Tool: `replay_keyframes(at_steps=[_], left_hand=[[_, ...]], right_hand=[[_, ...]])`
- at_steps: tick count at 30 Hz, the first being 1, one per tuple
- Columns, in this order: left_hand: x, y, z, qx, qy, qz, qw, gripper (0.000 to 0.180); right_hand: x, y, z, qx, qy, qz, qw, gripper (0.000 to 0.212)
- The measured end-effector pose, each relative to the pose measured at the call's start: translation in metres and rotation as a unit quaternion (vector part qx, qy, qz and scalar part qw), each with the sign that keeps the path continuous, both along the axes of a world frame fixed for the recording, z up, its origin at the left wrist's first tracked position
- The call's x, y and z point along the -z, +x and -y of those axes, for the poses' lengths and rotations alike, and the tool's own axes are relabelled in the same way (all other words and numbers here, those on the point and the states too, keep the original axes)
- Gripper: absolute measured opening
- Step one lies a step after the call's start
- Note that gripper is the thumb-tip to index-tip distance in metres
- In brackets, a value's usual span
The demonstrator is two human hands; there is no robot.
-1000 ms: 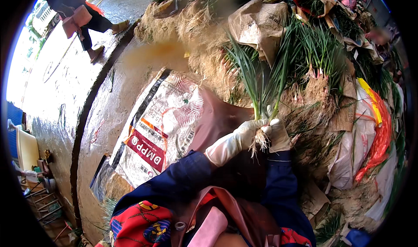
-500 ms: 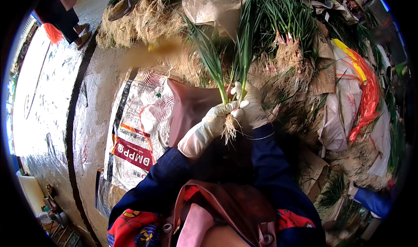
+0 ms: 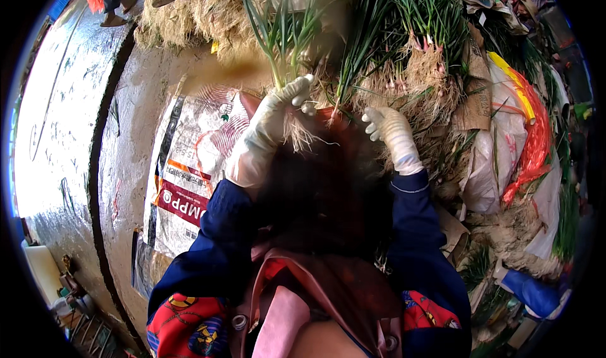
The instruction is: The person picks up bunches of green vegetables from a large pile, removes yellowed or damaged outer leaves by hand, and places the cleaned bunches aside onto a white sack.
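In a white glove, my left hand [image 3: 278,115] is closed round spring onions [image 3: 278,67]. Their green leaves fan out above my fist, and pale roots [image 3: 298,134] dangle below it. My right hand [image 3: 388,125], gloved too, holds nothing; its fingers are parted and slightly curled. Between my hands, a leafy spring onion stem [image 3: 344,83] lies with its root end toward me, touched by neither hand. Past my right hand is a heap of spring onions [image 3: 435,58] with pinkish bulbs and tangled roots.
A printed white sack [image 3: 180,175] lies flat on the floor at the left. Root bundles [image 3: 214,23] are piled at the far side. To the right are red netting [image 3: 533,149] and pale plastic sheeting [image 3: 489,168]. Another person's feet [image 3: 113,18] show at the far left.
My hands have parted: the left moved left and away with spring onions, the right moved right and opened. My view has shifted slightly.
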State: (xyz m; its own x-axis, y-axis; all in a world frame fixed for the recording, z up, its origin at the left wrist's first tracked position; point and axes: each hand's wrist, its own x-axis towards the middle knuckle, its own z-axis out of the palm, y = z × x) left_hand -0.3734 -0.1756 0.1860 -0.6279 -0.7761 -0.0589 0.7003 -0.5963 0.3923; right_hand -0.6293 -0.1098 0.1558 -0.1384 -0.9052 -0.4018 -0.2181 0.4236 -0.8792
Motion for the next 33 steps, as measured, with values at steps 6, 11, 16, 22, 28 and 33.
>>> replay_keyframes(at_steps=[6, 11, 16, 22, 28, 33], left_hand=[[-0.001, -0.005, -0.011, -0.054, -0.047, 0.183, 0.981, 0.034], [0.006, -0.016, -0.007, -0.042, -0.052, 0.175, 0.982, 0.038], [0.010, -0.006, -0.005, -0.054, -0.060, 0.175, 0.981, 0.040], [0.011, -0.011, -0.007, -0.029, -0.040, 0.128, 0.991, 0.036], [0.015, -0.014, -0.006, -0.026, -0.077, 0.148, 0.986, 0.040], [0.007, -0.022, -0.010, -0.011, -0.028, 0.184, 0.982, 0.031]], right_hand=[[0.084, 0.043, 0.067, 0.018, 0.025, 0.070, 0.997, 0.035], [-0.016, 0.013, 0.151, -0.036, -0.074, -0.060, 0.995, 0.039], [-0.090, -0.042, 0.158, 0.022, -0.287, -0.036, 0.957, 0.046], [-0.036, -0.190, 0.115, 0.263, -0.314, -0.079, 0.909, 0.022], [-0.070, -0.132, 0.130, 0.105, -0.042, -0.578, 0.808, 0.040], [-0.097, -0.122, 0.111, 0.155, -0.025, -0.555, 0.817, 0.035]])
